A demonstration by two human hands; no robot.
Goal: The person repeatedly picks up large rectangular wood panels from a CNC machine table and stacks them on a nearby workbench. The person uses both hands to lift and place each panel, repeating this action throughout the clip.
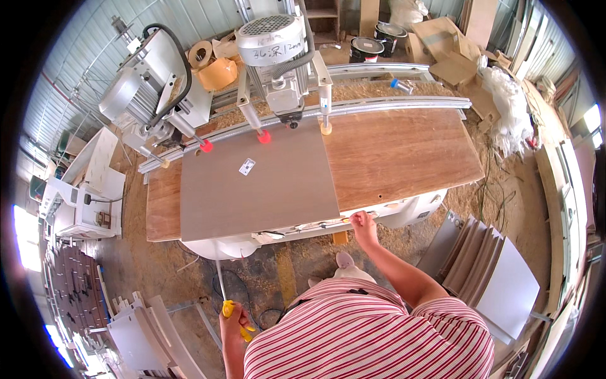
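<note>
My left hand is wrapped round a yellow-handled air blow gun, whose long thin metal nozzle points up toward the machine's front edge. Ahead of it a grey-brown panel lies on the wooden machine table, with a small white label on top. My right hand is closed at the table's front edge, by the panel's near right corner. What its fingers press or hold there is too small to make out. Two drilling heads, a middle motor and a left motor, stand over the panel's far side.
Rods with red pads reach down at the panel's far edge. Stacked panels lean at my right, and more panels stand at my lower left. Cables and sawdust lie on the floor. Cardboard boxes are piled behind.
</note>
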